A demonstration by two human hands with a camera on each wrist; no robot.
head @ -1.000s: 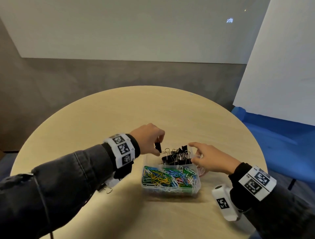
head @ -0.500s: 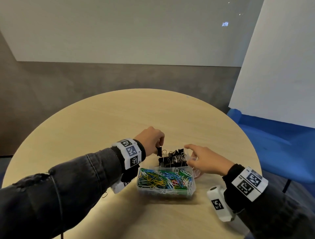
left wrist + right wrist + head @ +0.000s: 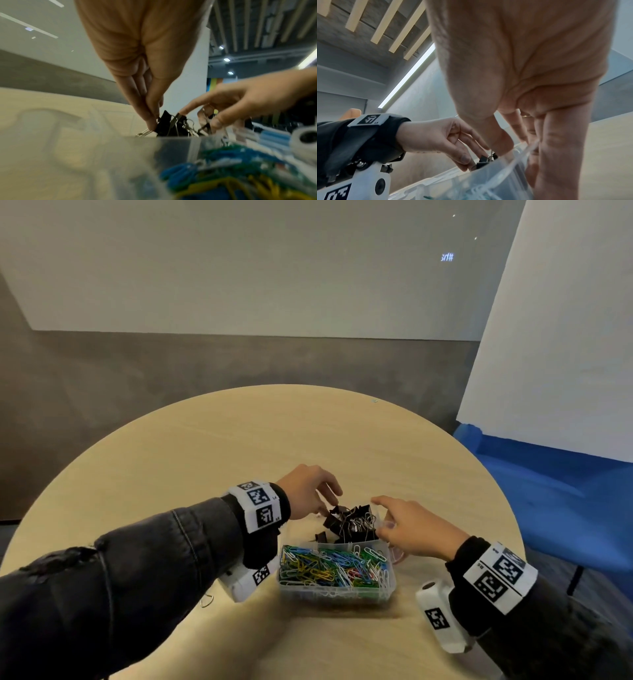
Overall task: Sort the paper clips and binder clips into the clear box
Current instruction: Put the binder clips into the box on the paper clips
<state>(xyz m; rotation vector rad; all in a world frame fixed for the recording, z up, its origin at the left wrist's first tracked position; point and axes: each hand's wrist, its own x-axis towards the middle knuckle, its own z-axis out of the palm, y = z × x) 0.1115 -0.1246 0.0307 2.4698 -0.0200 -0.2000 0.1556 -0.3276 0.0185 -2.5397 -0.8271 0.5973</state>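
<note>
- A clear box point(image 3: 337, 595) sits on a round, pale wooden table point(image 3: 212, 446), near the edge closest to the person.
- The box's near compartment is packed with coloured paper clips point(image 3: 329, 568) — blue, green, yellow, white and a little red.
- The far compartment holds a heap of black binder clips point(image 3: 352, 523) with silver wire handles, piled above the rim.
- The left hand point(image 3: 306, 491) reaches down over the far-left corner of the box; its grip is a pinch, thumb and fingertips point(image 3: 151, 121) closed on the wire handle of one binder clip point(image 3: 163, 122) at the left edge of the heap.
- The right hand point(image 3: 416, 525) rests at the right side of the box — fingers bent, tips at the far compartment's rim and wall. I cannot tell whether its grip has hold of the wall or only touches it.
- One loose silver wire clip point(image 3: 206, 601) lies on the table left of the box, under the left forearm.
- Both wrists wear white bands printed with black square markers over dark sleeves.
- A blue seat point(image 3: 548, 491) stands beyond the table on the right.
</note>
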